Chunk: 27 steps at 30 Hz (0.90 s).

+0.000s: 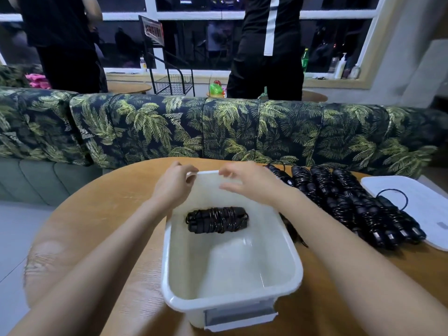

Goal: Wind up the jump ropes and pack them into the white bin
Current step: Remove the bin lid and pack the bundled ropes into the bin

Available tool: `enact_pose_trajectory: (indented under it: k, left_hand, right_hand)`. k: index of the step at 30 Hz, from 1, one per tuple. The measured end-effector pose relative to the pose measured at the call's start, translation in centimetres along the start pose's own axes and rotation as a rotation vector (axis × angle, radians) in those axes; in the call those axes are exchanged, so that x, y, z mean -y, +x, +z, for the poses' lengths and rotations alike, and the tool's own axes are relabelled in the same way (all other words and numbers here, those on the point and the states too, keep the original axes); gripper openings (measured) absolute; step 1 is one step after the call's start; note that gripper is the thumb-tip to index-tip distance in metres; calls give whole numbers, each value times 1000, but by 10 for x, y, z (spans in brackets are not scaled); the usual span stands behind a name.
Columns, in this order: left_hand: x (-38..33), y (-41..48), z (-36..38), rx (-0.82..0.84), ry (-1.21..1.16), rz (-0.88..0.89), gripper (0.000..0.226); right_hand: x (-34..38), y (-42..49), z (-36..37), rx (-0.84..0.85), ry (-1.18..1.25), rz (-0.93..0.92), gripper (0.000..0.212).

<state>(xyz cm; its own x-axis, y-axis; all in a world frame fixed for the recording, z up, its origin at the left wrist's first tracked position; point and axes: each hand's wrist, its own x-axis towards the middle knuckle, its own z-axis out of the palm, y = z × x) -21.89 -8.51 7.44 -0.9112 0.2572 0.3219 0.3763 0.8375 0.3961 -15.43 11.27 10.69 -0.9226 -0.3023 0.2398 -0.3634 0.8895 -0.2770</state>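
- Head view: the left hand curls its fingers over the far rim of the white rectangular plastic bin. The right hand hovers just above that rim, fingers loosely spread and holding nothing.
- One wound black jump rope lies across the bin floor at the far end.
- A row of wound black jump ropes waits on the round wooden table, between the bin and a flat white lid.
- Advice: steady the bin with the left hand and lay the next bundle parallel, just beside the first.
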Motion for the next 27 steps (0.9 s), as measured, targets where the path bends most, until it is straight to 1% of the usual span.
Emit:
enact_pose_trajectory:
  k: [1, 2, 3, 4, 5, 6, 7, 9, 11, 12, 15, 18, 20, 22, 23, 25, 27]
  left_hand:
    - [-2, 1, 1, 5, -6, 1, 26]
    - [-4, 1, 2, 7, -6, 4, 27]
    - [-6, 2, 4, 9, 0, 6, 27]
    - [-8, 3, 5, 10, 9, 7, 27]
    - [-10, 3, 6, 12, 15, 5, 27]
    - [-11, 3, 7, 12, 20, 4, 27]
    - [-11, 3, 7, 9, 20, 9, 27]
    - [-9, 3, 7, -4, 15, 28, 26]
    - [-9, 2, 6, -8, 18, 36, 25]
    - [-9, 1, 6, -6, 26, 37, 26]
    - [-11, 0, 4, 4, 58, 48, 29]
    - [-10, -1, 5, 12, 67, 58, 32]
    - [-9, -1, 5, 20, 66, 59, 34]
    - [-10, -1, 5, 27, 47, 73, 37]
    - [-10, -2, 4, 28, 34, 86, 39]
    - [-9, -3, 4, 26, 11, 120, 42]
    - [-8, -3, 4, 29, 1, 140, 38]
  right_hand:
    - [-16, -11, -8, -192, 59, 51, 22]
    - [-32, -22, -13, -345, 66, 140, 17]
    - [-51, -32, -14, -423, 38, 266, 15]
    - [-68, -40, -13, -413, -10, 409, 18]
    - [-83, -46, -7, -329, -80, 540, 26]
    - [-95, -50, 3, -216, -150, 631, 36]
    - [-101, -53, 14, -114, -216, 681, 47]
    - [-104, -55, 36, 14, -332, 711, 64]
    - [-100, -53, 51, 63, -448, 709, 71]
    - [-97, -51, 55, 78, -494, 713, 68]
    - [-93, -45, 60, 133, -546, 747, 45]
    - [-97, -39, 70, 159, -452, 806, 39]
    - [-97, -37, 76, 159, -385, 810, 36]
    - [-95, -40, 75, 110, -329, 795, 34]
    - [-94, -41, 71, 52, -263, 794, 35]
    - [-92, -43, 50, -107, -73, 785, 49]
    - [-82, -43, 14, -257, 132, 710, 61]
